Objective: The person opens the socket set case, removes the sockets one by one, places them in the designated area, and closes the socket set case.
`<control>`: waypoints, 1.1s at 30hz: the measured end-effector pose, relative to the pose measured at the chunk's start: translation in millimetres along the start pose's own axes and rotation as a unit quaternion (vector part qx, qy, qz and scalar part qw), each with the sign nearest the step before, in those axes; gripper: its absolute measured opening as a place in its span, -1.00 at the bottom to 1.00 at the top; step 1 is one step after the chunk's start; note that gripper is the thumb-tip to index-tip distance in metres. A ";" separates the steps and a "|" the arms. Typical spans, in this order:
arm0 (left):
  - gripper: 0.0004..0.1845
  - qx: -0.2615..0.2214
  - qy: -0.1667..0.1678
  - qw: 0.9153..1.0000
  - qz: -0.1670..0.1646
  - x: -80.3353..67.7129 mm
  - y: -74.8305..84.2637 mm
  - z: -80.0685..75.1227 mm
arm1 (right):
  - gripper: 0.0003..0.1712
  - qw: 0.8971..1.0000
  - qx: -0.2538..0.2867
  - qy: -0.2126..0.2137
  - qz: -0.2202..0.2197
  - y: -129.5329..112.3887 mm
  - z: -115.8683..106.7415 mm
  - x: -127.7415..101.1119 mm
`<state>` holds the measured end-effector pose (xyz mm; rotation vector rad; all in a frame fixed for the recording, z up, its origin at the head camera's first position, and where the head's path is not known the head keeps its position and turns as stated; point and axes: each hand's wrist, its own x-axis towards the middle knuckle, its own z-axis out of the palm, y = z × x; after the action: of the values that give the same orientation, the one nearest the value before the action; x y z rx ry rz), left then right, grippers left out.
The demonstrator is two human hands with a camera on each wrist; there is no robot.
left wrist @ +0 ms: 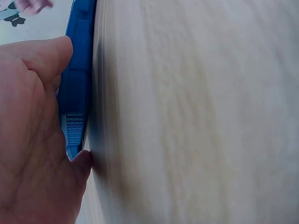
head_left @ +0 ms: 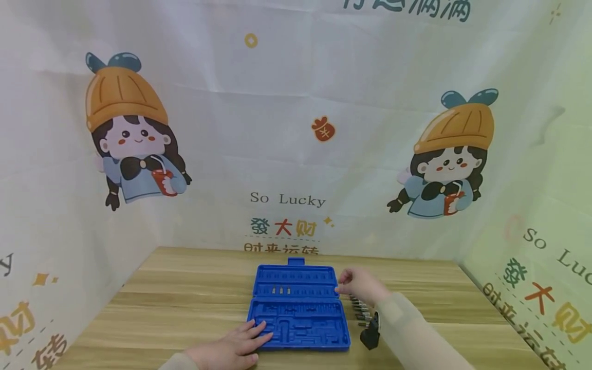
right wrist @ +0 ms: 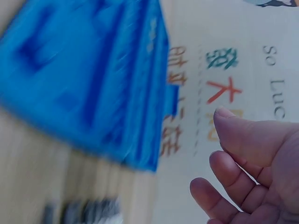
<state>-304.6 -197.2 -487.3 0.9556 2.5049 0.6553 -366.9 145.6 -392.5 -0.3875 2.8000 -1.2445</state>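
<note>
A blue plastic tool case [head_left: 300, 296] lies unfolded on the table, its moulded slots facing up. Three small metal bits [head_left: 281, 290] stand in a slot row of its far half. My left hand [head_left: 236, 345] rests with spread fingers on the case's near left corner; in the left wrist view the thumb lies along the blue side wall. My right hand [head_left: 363, 285] hovers beside the far half's right edge. Its thumb and fingers [right wrist: 224, 175] are loosely bent, and nothing shows between them in the right wrist view.
Several metal bits or sockets [head_left: 359, 307] lie in a column on the wooden table [head_left: 185, 293], right of the case and partly under the right forearm. A black device [head_left: 370, 335] sits at the right wrist. A printed cloth [head_left: 287, 154] hangs behind and along both sides.
</note>
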 end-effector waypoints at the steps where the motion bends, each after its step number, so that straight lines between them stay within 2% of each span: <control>1: -0.41 0.002 0.000 1.000 -0.008 -3.8 10.5 -3.6 | -0.82 1.000 -0.001 -0.002 0.000 -6.6 1.8 4.5; 2: -0.41 0.005 0.000 1.000 -0.011 -6.5 18.2 -6.6 | -0.81 1.000 -0.005 -0.002 0.001 -12.8 4.2 8.7; 4: -0.42 0.003 0.002 1.000 -0.009 -9.4 22.5 -8.4 | -0.76 1.000 0.017 -0.004 0.003 -22.0 11.2 18.4; 7: -0.42 0.000 0.003 1.000 0.002 -6.9 15.4 -6.1 | -0.72 0.998 0.058 0.004 0.008 -30.1 25.7 32.9; 10: -0.41 0.001 -0.001 1.000 0.014 -0.7 0.2 -0.8 | -0.73 0.992 0.124 0.018 0.009 -33.0 44.5 45.9; 14: -0.41 0.002 -0.004 0.999 0.037 13.8 -34.6 12.2 | -0.72 0.981 0.189 0.036 0.014 -32.3 71.4 54.7; 16: -0.41 0.001 -0.004 0.999 0.038 20.0 -47.1 17.4 | -0.72 0.978 0.203 0.046 0.027 -29.3 84.6 56.5; 18: -0.41 0.002 -0.011 0.999 0.045 22.6 -51.8 18.5 | -0.74 0.977 0.200 0.057 0.047 -25.6 96.8 56.7; 21: -0.41 0.006 -0.015 0.999 0.040 18.5 -38.2 13.0 | -0.78 0.977 0.179 0.083 0.078 -21.5 112.1 55.7; 26: -0.43 0.015 -0.017 0.998 0.050 5.8 -5.3 -0.9 | -0.82 0.985 0.084 0.110 0.106 -20.5 127.2 53.1; 28: -0.43 0.014 -0.020 0.998 0.052 2.4 2.4 -4.7 | -0.83 0.986 0.042 0.111 0.113 -22.3 129.3 52.5; 33: -0.43 0.005 -0.014 0.999 0.036 -1.7 13.2 -9.5 | -0.83 0.985 -0.002 0.104 0.136 -25.9 129.9 55.1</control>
<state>-301.2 -192.4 -472.0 1.0566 2.4603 0.6470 -395.4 21.3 -458.0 0.1318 2.8951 -1.2832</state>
